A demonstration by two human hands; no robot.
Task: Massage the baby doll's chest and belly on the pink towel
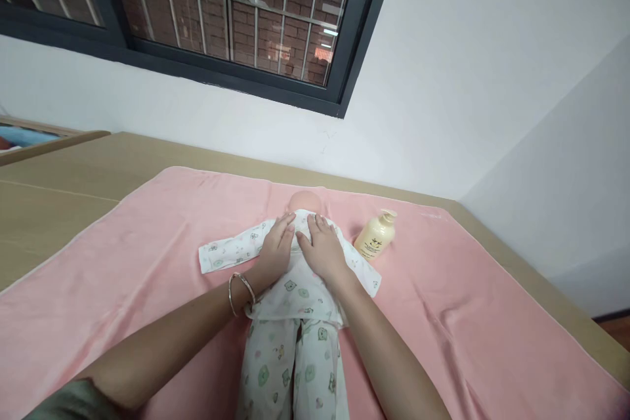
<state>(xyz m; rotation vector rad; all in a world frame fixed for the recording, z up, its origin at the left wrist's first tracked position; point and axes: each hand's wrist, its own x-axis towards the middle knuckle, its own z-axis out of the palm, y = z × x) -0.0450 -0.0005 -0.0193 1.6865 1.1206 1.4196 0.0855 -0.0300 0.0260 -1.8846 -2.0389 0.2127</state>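
Note:
A baby doll [300,298] lies on its back or front, I cannot tell which, in a white printed top and trousers. Its smooth bald head [304,201] points away from me, and its sleeves stretch out to both sides. My left hand [278,246] rests flat on the left of the upper body, fingers stretched out. On the right of the upper body lies my right hand [322,246], also flat with its fingers apart. Both hands touch the cloth and hold nothing. A silver bangle [241,294] circles my left wrist.
Right of the doll, a pale yellow pump bottle [375,235] leans or lies tilted by the sleeve. A pink blanket [433,341] with some creases covers most of the wooden surface [142,151]. Behind it rise a white wall [418,111] and a dark-framed barred window [236,72].

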